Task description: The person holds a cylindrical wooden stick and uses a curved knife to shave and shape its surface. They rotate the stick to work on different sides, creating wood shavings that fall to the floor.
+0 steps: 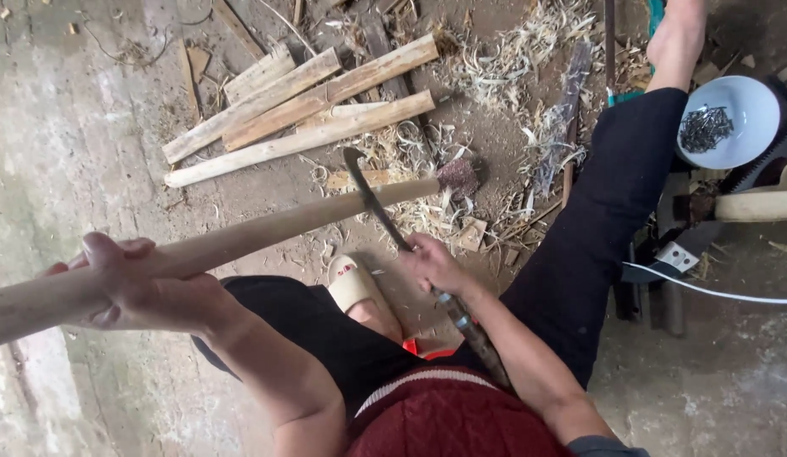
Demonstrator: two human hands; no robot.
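While I sit low over the floor (89, 144), my left hand (135, 288) is wrapped tight round the near end of the pole (266, 228), and the pole runs away from me at a slant, its far tip resting down among the shavings (427, 211). My right hand (432, 264) is closed on the handle of the knife (372, 199), whose long grip lies back along my forearm; the curved blade crosses the pole near its far third, edge against the wood.

As I judge it, the work here is paring the pole smooth, and doing that well is mostly a matter of angle and hold. I want the blade laid shallow on the wood so it lifts thin curls rather than digging in, and I want the left hand firm enough that the pole cannot roll under the cut. Turning the pole a little between strokes would keep it round. The tip braced on the ground gives the stroke something to push against, so it should stay planted.

My slipper (351, 283) sits just below the pole and close to the blade's path, and my leg (605, 211) stretches out to the right, so the stroke should run clear of both.

Rough sticks (300, 106) lie in a loose bundle further out on the floor. To my right a white bowl (736, 118) holds small dark nails.
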